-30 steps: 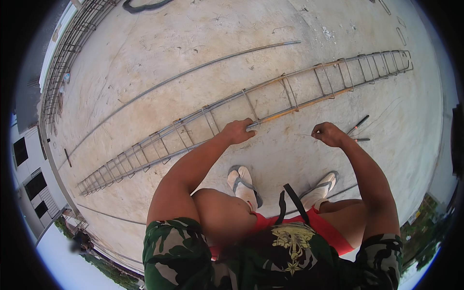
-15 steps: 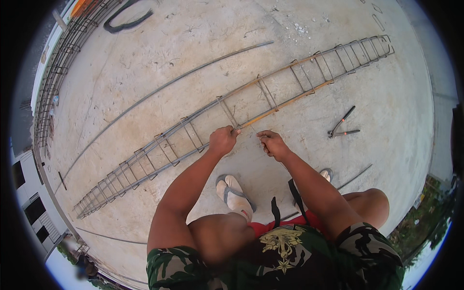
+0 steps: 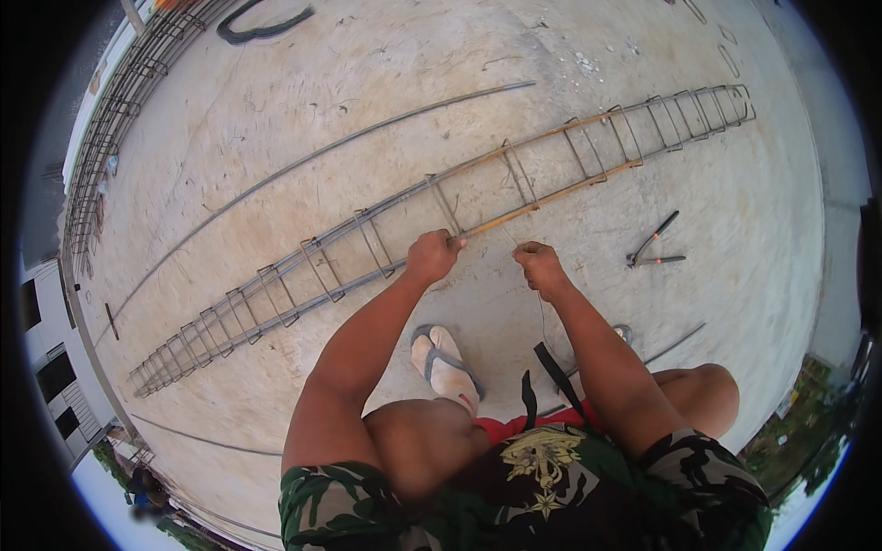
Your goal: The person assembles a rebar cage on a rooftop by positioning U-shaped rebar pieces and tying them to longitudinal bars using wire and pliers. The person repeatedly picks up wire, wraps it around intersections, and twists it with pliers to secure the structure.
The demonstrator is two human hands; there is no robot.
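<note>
A long rebar cage (image 3: 570, 193) of steel bars and rectangular stirrups lies diagonally across the concrete in front of me, part of it rusty orange. My left hand (image 3: 432, 256) is closed around its near bar, beside a stirrup. Just right of it and a little nearer to me, my right hand (image 3: 540, 269) pinches a thin tie wire (image 3: 542, 317). One length of this wire hangs below the fist, and a short piece shows above the fingertips toward the bar. Pincers (image 3: 656, 236) with dark handles lie spread apart on the floor, right of my right hand.
Beyond the cage lies a long loose steel bar (image 3: 367, 130). A black coil of wire (image 3: 243, 39) is at the far left, near stacked rebar cages (image 3: 119, 115) along the edge. Loose stirrups (image 3: 728, 61) lie far right. A short rod (image 3: 675, 342) is near my right foot.
My right hand has moved slightly right, away from my left hand, with the wire in its fingers. My left hand keeps its place on the bar. The view has shifted a little.
</note>
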